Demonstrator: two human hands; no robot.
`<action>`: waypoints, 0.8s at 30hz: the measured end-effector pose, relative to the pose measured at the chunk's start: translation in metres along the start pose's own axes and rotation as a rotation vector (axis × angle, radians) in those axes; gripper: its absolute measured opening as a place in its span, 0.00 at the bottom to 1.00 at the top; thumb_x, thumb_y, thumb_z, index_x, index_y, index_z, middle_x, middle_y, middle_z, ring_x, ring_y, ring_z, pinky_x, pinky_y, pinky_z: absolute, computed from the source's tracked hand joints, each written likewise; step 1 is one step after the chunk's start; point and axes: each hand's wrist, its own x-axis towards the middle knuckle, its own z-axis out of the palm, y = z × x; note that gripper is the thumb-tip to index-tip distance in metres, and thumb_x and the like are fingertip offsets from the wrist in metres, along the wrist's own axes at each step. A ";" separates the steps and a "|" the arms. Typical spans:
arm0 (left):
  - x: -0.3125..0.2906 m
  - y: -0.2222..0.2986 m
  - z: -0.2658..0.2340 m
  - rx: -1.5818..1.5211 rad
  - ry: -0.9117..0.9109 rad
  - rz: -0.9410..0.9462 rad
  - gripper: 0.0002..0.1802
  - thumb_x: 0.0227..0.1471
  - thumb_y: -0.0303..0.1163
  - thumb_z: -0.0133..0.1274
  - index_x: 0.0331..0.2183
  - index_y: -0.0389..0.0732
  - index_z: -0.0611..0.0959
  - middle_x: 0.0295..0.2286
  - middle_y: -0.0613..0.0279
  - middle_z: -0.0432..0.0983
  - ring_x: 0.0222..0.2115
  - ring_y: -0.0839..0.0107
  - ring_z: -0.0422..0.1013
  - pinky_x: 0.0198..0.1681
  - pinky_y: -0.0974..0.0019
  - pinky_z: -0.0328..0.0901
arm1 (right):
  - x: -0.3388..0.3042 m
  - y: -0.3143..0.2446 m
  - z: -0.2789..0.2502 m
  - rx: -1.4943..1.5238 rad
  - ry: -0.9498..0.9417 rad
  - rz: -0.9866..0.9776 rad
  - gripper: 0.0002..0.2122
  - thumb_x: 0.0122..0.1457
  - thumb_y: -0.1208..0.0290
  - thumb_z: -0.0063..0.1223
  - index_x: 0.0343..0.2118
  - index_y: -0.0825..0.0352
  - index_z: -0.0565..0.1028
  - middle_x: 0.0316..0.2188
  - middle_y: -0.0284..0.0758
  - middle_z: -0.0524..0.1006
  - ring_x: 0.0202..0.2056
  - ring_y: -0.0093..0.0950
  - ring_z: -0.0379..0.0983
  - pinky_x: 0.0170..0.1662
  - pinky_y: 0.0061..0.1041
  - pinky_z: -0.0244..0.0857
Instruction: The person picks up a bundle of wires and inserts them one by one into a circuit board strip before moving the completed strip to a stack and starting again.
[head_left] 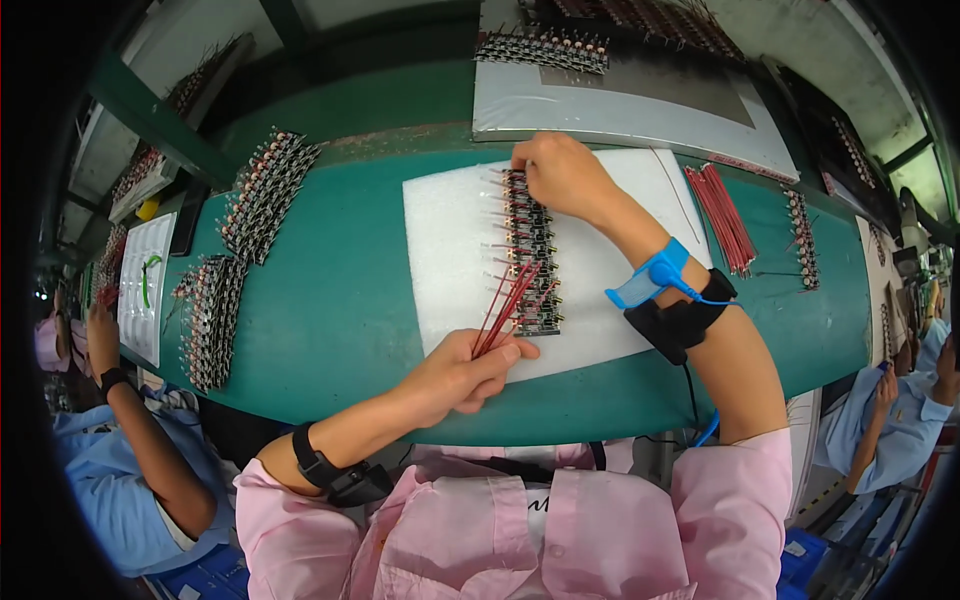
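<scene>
Your wires (512, 300) are dark red; your boards (530, 235) are black, speckled with cream and yellow. Your foam (445, 250) is white, your mat (320, 330) green. You wear a pink shirt (610, 520), a bright blue strap (660, 272) and 2 black bands (312, 460). The tray (138, 325) is white.

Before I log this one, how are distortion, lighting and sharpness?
Head view: strong fisheye bend, the green table's near edge bowing, black corners; head view: white foam sheet brightly lit; head view: red wires in the left hand readable, circuit boards' finest details too small to tell.
</scene>
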 end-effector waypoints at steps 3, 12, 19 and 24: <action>-0.002 0.007 -0.005 -0.014 -0.117 -0.070 0.15 0.51 0.39 0.41 0.30 0.34 0.71 0.10 0.74 0.53 0.10 0.86 0.45 0.10 0.79 0.40 | -0.001 -0.002 -0.003 -0.018 0.104 -0.046 0.08 0.43 0.79 0.40 0.25 0.71 0.72 0.19 0.42 0.72 0.26 0.41 0.68 0.33 0.34 0.61; 0.040 0.100 -0.021 -0.208 0.247 0.727 0.19 0.53 0.43 0.35 0.26 0.36 0.71 0.21 0.64 0.66 0.19 0.76 0.63 0.26 0.72 0.61 | -0.018 -0.048 -0.053 0.783 0.006 0.360 0.08 0.48 0.71 0.48 0.27 0.71 0.70 0.14 0.32 0.68 0.17 0.18 0.63 0.20 0.16 0.57; 0.092 0.115 -0.023 -0.031 0.242 0.878 0.18 0.53 0.39 0.34 0.30 0.34 0.72 0.42 0.57 0.63 0.34 0.73 0.65 0.36 0.70 0.61 | -0.020 -0.030 -0.042 1.119 0.022 0.478 0.08 0.50 0.70 0.47 0.26 0.72 0.69 0.14 0.31 0.68 0.14 0.15 0.61 0.17 0.12 0.53; 0.107 0.117 -0.028 -0.062 0.051 0.572 0.19 0.53 0.40 0.35 0.29 0.34 0.73 0.42 0.57 0.62 0.30 0.73 0.67 0.35 0.70 0.61 | -0.018 -0.026 -0.034 1.074 -0.060 0.505 0.06 0.50 0.73 0.46 0.25 0.71 0.69 0.15 0.32 0.69 0.14 0.17 0.62 0.17 0.13 0.54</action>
